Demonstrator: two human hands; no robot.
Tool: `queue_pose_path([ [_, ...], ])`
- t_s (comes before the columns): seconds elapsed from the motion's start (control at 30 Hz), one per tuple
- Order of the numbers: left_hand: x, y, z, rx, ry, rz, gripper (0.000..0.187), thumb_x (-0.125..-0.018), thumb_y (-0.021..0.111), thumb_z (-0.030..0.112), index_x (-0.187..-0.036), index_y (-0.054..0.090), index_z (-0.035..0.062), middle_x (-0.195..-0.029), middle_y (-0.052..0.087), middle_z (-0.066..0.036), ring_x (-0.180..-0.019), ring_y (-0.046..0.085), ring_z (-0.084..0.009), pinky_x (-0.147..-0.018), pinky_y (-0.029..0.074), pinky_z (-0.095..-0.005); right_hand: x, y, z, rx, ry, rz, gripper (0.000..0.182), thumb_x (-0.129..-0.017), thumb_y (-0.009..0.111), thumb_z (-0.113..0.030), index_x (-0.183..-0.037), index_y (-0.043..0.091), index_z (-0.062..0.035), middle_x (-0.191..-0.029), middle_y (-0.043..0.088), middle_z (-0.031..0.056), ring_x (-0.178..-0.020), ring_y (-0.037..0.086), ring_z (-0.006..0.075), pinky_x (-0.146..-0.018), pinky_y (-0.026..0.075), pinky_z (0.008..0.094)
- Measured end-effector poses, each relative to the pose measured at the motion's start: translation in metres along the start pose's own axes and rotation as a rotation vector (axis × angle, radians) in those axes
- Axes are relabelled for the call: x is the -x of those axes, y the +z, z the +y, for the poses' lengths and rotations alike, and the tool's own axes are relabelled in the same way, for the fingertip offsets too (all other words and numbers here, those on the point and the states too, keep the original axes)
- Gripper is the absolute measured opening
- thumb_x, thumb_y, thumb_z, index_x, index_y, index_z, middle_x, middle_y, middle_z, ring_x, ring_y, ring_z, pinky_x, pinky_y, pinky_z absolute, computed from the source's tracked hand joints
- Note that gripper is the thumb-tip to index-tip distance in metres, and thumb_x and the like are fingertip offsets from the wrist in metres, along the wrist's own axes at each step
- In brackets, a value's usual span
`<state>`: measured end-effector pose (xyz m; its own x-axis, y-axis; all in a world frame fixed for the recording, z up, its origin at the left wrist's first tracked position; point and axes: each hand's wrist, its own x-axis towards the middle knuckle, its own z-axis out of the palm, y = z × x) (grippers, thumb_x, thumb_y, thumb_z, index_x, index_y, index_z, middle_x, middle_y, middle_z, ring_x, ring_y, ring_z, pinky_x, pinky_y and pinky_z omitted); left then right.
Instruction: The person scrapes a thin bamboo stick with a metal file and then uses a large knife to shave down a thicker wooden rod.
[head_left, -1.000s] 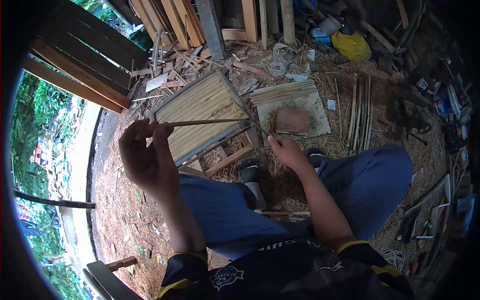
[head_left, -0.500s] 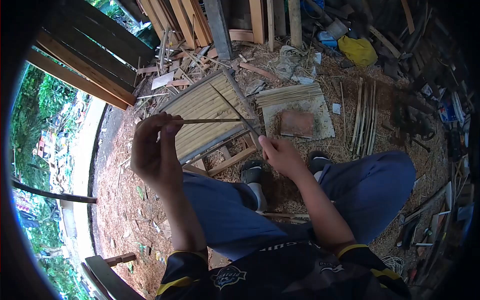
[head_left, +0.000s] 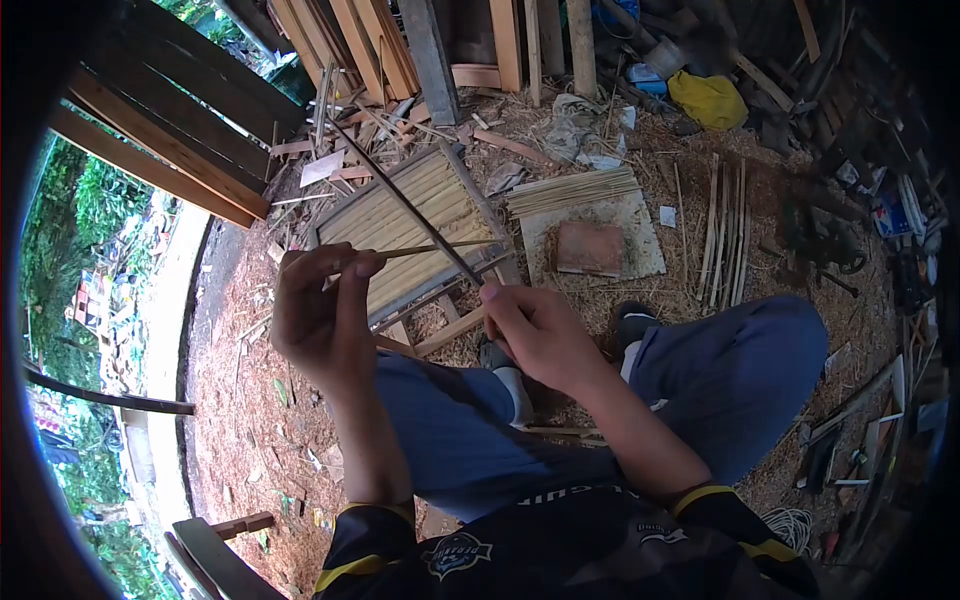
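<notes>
Between thumb and fingers, my left hand pinches a thin bamboo strip that points right. My right hand is closed around the lower end of a long knife, whose narrow dark blade slants up and left. The blade crosses the strip near its middle. Beneath both lies a wooden frame filled with bamboo slats, on the ground past my feet.
Right of the frame, a reddish block rests on a pale board with a bundle of thin strips. Longer strips lie farther right. A yellow bag sits at the back. Shavings cover the ground.
My right hand has moved left and slightly down, closer to my left hand. The blade now reaches farther up and left, crossing the strip nearer my left hand.
</notes>
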<state>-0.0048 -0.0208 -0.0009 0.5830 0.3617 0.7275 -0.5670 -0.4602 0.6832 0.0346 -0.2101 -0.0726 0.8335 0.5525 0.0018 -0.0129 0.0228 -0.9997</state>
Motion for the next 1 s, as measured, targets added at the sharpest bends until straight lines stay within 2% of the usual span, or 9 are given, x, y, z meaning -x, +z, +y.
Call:
queue_pose_path([
  [0.07, 0.001, 0.003, 0.001, 0.019, 0.005, 0.003, 0.018, -0.088, 0.062, -0.019, -0.104, 0.062, -0.0102, -0.097, 0.062, -0.013, -0.089, 0.072, -0.0212, -0.081, 0.060, -0.0287, 0.006, 0.004, -0.013, 0.001, -0.012, 0.001, 0.053, -0.108, 0.046, -0.043, -0.073, 0.055, -0.0045, -0.056, 0.046, -0.0023, -0.053, 0.043, 0.0055, -0.051, 0.035, 0.0283],
  [0.17, 0.003, 0.004, 0.002, 0.015, 0.002, -0.005, 0.019, -0.087, 0.063, -0.019, -0.104, 0.062, -0.0094, -0.095, 0.063, -0.013, -0.089, 0.072, -0.0213, -0.080, 0.060, -0.0280, 0.012, 0.008, -0.034, 0.044, -0.044, -0.005, 0.046, -0.106, 0.050, -0.038, -0.085, 0.063, 0.0012, -0.062, 0.054, 0.0140, -0.056, 0.052, 0.0215, -0.058, 0.041, 0.0395],
  [0.27, 0.006, 0.002, 0.003, -0.013, 0.008, -0.016, 0.020, -0.086, 0.064, -0.020, -0.103, 0.062, -0.0091, -0.095, 0.065, -0.014, -0.088, 0.072, -0.0211, -0.079, 0.059, -0.0278, 0.015, 0.012, -0.046, 0.061, -0.160, -0.014, 0.044, -0.105, 0.052, -0.036, -0.084, 0.063, 0.0020, -0.063, 0.055, 0.0167, -0.055, 0.053, 0.0261, -0.057, 0.041, 0.0406],
  [0.37, 0.006, 0.000, 0.004, -0.002, 0.028, -0.042, 0.020, -0.084, 0.065, -0.021, -0.100, 0.063, -0.0091, -0.095, 0.066, -0.016, -0.087, 0.071, -0.0206, -0.079, 0.059, -0.0273, 0.020, 0.015, -0.057, 0.070, -0.180, -0.012, 0.038, -0.106, 0.051, -0.027, -0.078, 0.055, -0.0009, -0.059, 0.047, 0.0035, -0.057, 0.042, 0.0080, -0.053, 0.036, 0.0315],
  [0.6, 0.014, 0.001, 0.013, -0.111, 0.092, -0.086, 0.020, -0.077, 0.071, -0.020, -0.093, 0.065, -0.0089, -0.091, 0.067, -0.018, -0.083, 0.069, -0.0204, -0.074, 0.057, -0.0279, 0.025, 0.016, -0.059, 0.063, -0.184, -0.010, 0.036, -0.105, 0.053, -0.025, -0.079, 0.056, -0.0003, -0.057, 0.047, 0.0049, -0.054, 0.043, 0.0098, -0.052, 0.038, 0.0340],
  [0.77, 0.019, 0.002, 0.018, -0.073, 0.048, -0.087, 0.019, -0.076, 0.073, -0.018, -0.090, 0.065, -0.0077, -0.087, 0.067, -0.017, -0.079, 0.067, -0.0195, -0.072, 0.056, -0.0279, 0.024, 0.012, -0.062, 0.097, -0.111, -0.004, 0.036, -0.105, 0.052, -0.025, -0.081, 0.058, -0.0003, -0.057, 0.047, 0.0060, -0.054, 0.045, 0.0111, -0.052, 0.038, 0.0346],
  [0.87, 0.021, 0.003, 0.020, -0.090, 0.068, -0.119, 0.019, -0.077, 0.073, -0.017, -0.090, 0.065, -0.0071, -0.087, 0.067, -0.017, -0.078, 0.066, -0.0189, -0.072, 0.056, -0.0276, 0.026, 0.016, -0.057, 0.041, -0.259, 0.048, 0.035, -0.105, 0.053, -0.025, -0.082, 0.059, 0.0001, -0.057, 0.048, 0.0073, -0.053, 0.046, 0.0131, -0.052, 0.039, 0.0352],
  [0.97, 0.023, 0.002, 0.022, -0.091, 0.041, -0.111, 0.018, -0.077, 0.073, -0.017, -0.090, 0.064, -0.0069, -0.086, 0.067, -0.017, -0.077, 0.066, -0.0188, -0.071, 0.056, -0.0274, 0.022, 0.009, -0.058, 0.072, -0.082, -0.015, 0.033, -0.104, 0.055, -0.024, -0.082, 0.060, 0.0003, -0.058, 0.050, 0.0091, -0.051, 0.048, 0.0160, -0.052, 0.040, 0.0358],
  [1.0, 0.023, 0.003, 0.021, -0.081, 0.023, -0.102, 0.018, -0.077, 0.073, -0.017, -0.090, 0.064, -0.0069, -0.085, 0.067, -0.017, -0.077, 0.066, -0.0188, -0.070, 0.056, -0.0273, 0.023, 0.008, -0.059, 0.091, -0.103, -0.011, 0.033, -0.104, 0.055, -0.024, -0.082, 0.060, 0.0004, -0.058, 0.051, 0.0096, -0.051, 0.048, 0.0167, -0.052, 0.040, 0.0360],
])
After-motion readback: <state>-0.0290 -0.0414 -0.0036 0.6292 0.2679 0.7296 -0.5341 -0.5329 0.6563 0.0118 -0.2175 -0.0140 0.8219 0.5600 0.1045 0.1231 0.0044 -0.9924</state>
